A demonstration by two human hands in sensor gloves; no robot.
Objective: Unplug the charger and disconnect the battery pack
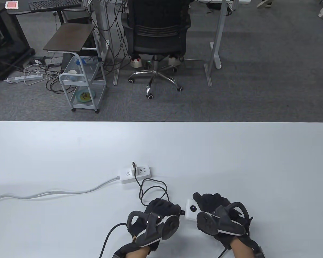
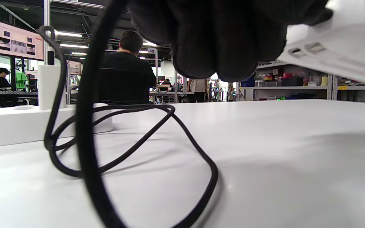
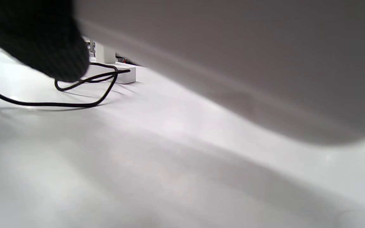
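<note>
A white battery pack point(image 1: 191, 212) lies near the table's front edge, and my right hand point(image 1: 208, 203) grips it from the right. It fills the top of the right wrist view point(image 3: 233, 57) and shows in the left wrist view point(image 2: 337, 53). My left hand point(image 1: 172, 209) grips the end of the black cable point(image 1: 153, 185) at the pack's left end. My fingers point(image 2: 217, 38) hide whether the plug is seated. The cable loops back to a white charger point(image 1: 134, 165) plugged into the white power strip point(image 1: 136, 175).
The power strip's grey cord point(image 1: 56, 192) runs left off the table point(image 1: 231, 161). A black glove lead point(image 1: 107, 239) trails off the front edge. Beyond the table's far edge are an office chair point(image 1: 157, 35) and a wire cart point(image 1: 82, 86).
</note>
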